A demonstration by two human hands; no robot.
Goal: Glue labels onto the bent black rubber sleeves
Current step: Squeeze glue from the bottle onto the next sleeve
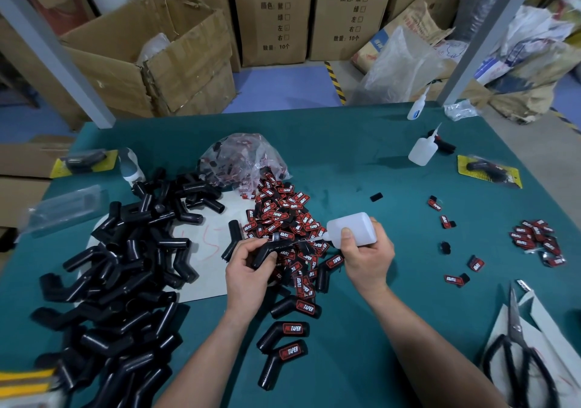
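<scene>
My left hand (pixel 248 269) grips a bent black rubber sleeve (pixel 265 252) above the green table. My right hand (pixel 366 256) holds a white glue bottle (pixel 352 229) tipped on its side, its nozzle pointing left onto the sleeve. A heap of red and black labels (pixel 283 215) lies right behind the hands. Sleeves with labels on them (pixel 290 329) lie in front, between my forearms. A big pile of bare black sleeves (pixel 125 266) fills the left side of the table.
A clear bag of labels (pixel 242 159) stands behind the heap. Two more glue bottles (pixel 423 151) stand at the back right. Loose labels (pixel 537 239) lie scattered to the right. Black scissors (pixel 515 354) rest on white paper at the near right. Cardboard boxes stand beyond the table.
</scene>
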